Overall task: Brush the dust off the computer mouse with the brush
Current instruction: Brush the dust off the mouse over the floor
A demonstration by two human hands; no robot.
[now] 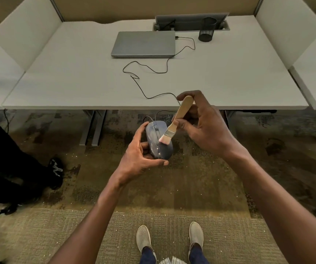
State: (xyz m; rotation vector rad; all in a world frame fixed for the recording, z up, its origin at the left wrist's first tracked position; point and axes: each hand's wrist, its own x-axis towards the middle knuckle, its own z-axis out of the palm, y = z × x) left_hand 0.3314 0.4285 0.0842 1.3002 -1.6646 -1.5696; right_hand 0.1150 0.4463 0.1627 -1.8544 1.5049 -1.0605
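The right hand (201, 126) is closed on the brush (174, 124), its bristles touching the computer mouse (158, 143) in the middle of the frame. The left hand (140, 155) grips the mouse out over the carpet (210, 178), probably so dust falls there. Its cord (149, 73) runs up across the white table (77, 82) to a shut laptop (143, 43).

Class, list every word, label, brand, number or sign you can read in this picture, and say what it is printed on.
None can be read.
Laptop: closed lid, no readable logo or text.
Computer mouse: only pale dust smears, no legible marking.
Brush: plain wooden handle, no print visible.
Mesh pen cup: no label.
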